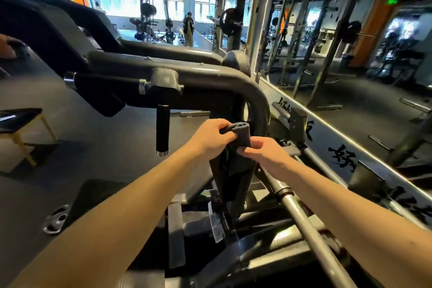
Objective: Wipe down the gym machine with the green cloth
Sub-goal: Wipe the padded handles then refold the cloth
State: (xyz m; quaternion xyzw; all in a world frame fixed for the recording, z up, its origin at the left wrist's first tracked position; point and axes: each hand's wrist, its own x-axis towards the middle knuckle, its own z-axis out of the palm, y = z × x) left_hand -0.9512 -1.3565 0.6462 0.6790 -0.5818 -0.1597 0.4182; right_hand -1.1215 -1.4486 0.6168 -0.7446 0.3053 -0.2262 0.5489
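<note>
We pinch the folded cloth [240, 134] between our left hand [210, 138] and right hand [264, 154], near the machine frame [210, 75]. The cloth looks dark grey, its lower end lost in shadow.

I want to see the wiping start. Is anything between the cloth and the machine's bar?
Nothing visible is. The left hand and right hand pinch the cloth right in front of the curved bar. Whether it touches is unclear.

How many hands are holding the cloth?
2. The left hand pinches the cloth at its top end; the right hand pinches it lower down, on the right side.
</note>
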